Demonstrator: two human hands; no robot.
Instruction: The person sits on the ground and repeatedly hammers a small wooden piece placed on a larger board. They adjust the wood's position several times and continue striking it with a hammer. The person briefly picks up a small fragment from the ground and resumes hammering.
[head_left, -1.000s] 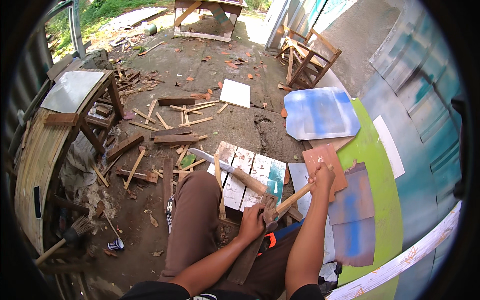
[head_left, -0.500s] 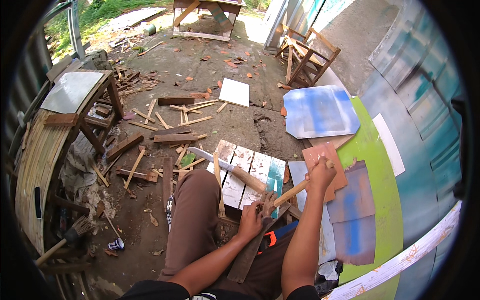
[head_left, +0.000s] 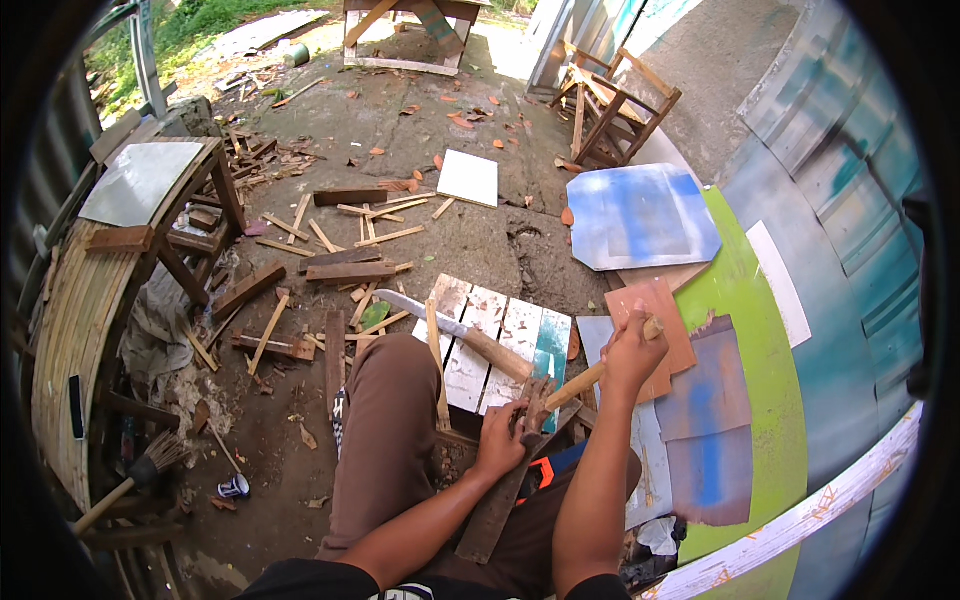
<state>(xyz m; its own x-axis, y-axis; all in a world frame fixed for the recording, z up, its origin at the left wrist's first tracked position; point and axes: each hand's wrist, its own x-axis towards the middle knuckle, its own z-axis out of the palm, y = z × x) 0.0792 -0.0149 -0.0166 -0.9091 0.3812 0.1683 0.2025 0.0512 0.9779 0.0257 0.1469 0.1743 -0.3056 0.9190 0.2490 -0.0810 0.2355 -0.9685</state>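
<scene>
There's a long knife (head_left: pixel 488 350) across the white slatted stand (head_left: pixel 520 327) — and the floor (head_left: pixel 470 248), strewn with sticks (head_left: pixel 392 236), blocks (head_left: pixel 350 197), leaves (head_left: pixel 461 122)

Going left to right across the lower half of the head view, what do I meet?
Broom → small can → left hand on the dark wooden board → right hand gripping a wooden handle → green sheet.

Rough grey-brown floor (head_left: pixel 470 237), strewn before me with dry leaves (head_left: pixel 461 121); at right, a wall (head_left: pixel 860 215) of blue-grey and teal panels, with a wooden chair (head_left: pixel 622 108) nearby; at left, a slatted counter (head_left: pixel 82 325); bright daylight beyond, beside greenery (head_left: pixel 195 32).
</scene>
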